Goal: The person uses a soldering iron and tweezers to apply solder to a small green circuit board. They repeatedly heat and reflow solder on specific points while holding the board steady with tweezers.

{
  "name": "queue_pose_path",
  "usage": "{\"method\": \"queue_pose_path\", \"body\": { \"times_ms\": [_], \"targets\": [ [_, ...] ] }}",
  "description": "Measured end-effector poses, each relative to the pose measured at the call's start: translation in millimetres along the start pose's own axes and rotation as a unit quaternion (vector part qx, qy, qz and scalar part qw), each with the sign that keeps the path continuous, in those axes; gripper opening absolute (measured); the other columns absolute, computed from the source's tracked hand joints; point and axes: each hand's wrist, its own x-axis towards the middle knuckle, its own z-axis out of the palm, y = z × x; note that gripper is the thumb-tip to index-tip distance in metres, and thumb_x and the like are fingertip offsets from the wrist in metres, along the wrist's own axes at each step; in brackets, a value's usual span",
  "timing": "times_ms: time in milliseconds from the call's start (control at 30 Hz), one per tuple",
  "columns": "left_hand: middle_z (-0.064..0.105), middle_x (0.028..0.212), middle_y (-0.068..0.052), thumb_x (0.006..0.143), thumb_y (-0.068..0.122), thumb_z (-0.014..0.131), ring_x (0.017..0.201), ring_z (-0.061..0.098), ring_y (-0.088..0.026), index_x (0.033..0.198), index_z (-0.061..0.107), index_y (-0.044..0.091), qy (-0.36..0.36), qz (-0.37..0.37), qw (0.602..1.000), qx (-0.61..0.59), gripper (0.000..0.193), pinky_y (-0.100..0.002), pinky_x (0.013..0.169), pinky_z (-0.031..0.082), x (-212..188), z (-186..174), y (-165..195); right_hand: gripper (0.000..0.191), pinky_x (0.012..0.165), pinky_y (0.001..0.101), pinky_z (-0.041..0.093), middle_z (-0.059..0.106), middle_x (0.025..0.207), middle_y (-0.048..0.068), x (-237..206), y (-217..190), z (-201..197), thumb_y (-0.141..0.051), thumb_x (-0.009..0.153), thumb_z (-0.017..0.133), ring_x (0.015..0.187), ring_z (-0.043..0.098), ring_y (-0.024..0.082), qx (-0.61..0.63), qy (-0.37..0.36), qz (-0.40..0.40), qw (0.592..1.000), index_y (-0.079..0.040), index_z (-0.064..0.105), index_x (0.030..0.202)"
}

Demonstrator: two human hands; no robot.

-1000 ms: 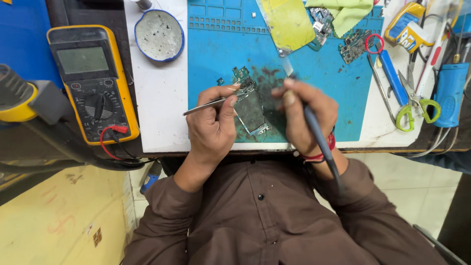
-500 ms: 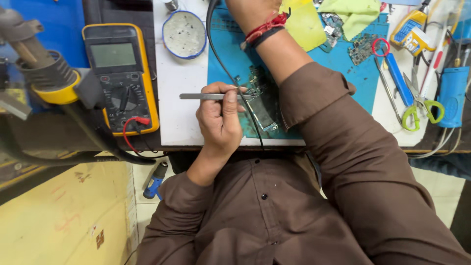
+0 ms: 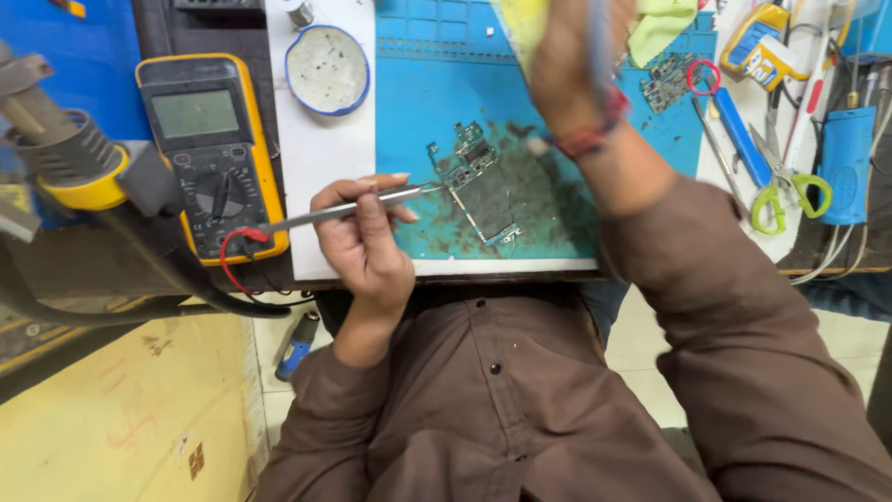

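Since half a second ago my right hand (image 3: 576,65) has drawn back from the far edge of the bench and now hangs blurred above the far part of the blue mat (image 3: 418,102), with a blue-handled tool (image 3: 599,37) running through it; it is closed round that handle, though the blur hides how the fingers sit. My left hand (image 3: 364,232) has hardly shifted. Its thumb and fingers are pressed together on the metal tweezers (image 3: 344,210), pinching them near the middle, so that the tips reach out to the right of my grip and meet the near-left edge of the circuit board (image 3: 483,186). The board lies flat on the mat, just right of my left fingers and nearer to me than my right hand, with dark smudges around it.

Left of my left grip, the tail of the tweezers points at the yellow multimeter (image 3: 209,149), whose red lead (image 3: 232,256) curls at its near end. Beyond my left knuckles sits a round blue-rimmed dish (image 3: 327,70). Farther left still stands a hot-air tool with a yellow collar (image 3: 70,163). Right of my right wrist lie a second small board (image 3: 667,82), a blue-handled tool with a red ring (image 3: 729,121), scissors with green handles (image 3: 780,186) and a blue case (image 3: 847,158). A yellow-green cloth (image 3: 660,28) lies just beyond my right hand.
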Motion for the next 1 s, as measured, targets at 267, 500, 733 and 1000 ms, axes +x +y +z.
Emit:
{"method": "queue_pose_path", "body": {
  "times_ms": [267, 500, 733, 1000],
  "targets": [
    [0.076, 0.112, -0.013, 0.103, 0.011, 0.074, 0.094, 0.074, -0.025, 0.118, 0.068, 0.001, -0.143, 0.135, 0.902, 0.384, 0.019, -0.031, 0.084, 0.057, -3, -6, 34, 0.032, 0.075, 0.0261, 0.054, 0.06, 0.112, 0.005, -97, -80, -96, -0.026, 0.116, 0.065, 0.086, 0.059, 0.01, 0.004, 0.005, -0.068, 0.998, -0.005, 0.051, 0.136],
    [0.075, 0.099, -0.008, 0.103, 0.007, 0.073, 0.076, 0.064, -0.01, 0.118, 0.069, -0.001, -0.111, 0.02, 0.959, 0.259, 0.018, -0.023, 0.07, 0.051, 2, 20, 27, 0.025, 0.078, 0.024, 0.054, 0.075, 0.106, 0.01, -139, -49, -83, -0.017, 0.11, 0.071, 0.087, 0.067, 0.012, -0.071, -0.06, -0.053, 0.994, 0.001, 0.062, 0.125],
    [0.071, 0.094, -0.003, 0.107, 0.006, 0.069, 0.073, 0.053, -0.002, 0.116, 0.065, -0.002, -0.088, -0.013, 0.984, 0.153, 0.013, -0.019, 0.065, 0.043, 20, 44, -4, 0.021, 0.077, 0.0296, 0.056, 0.074, 0.094, 0.014, -120, -61, -63, -0.013, 0.104, 0.074, 0.085, 0.074, 0.022, -0.206, -0.074, -0.137, 0.966, 0.001, 0.066, 0.117],
    [0.068, 0.087, -0.002, 0.105, 0.005, 0.07, 0.067, 0.048, 0.0, 0.113, 0.065, -0.001, -0.09, -0.007, 0.977, 0.192, 0.011, -0.018, 0.059, 0.038, 21, 44, -8, 0.025, 0.09, 0.0315, 0.057, 0.071, 0.109, 0.014, -101, -71, -48, -0.003, 0.103, 0.067, 0.096, 0.071, 0.021, -0.124, -0.061, -0.14, 0.98, 0.0, 0.058, 0.127]
  ]
}}
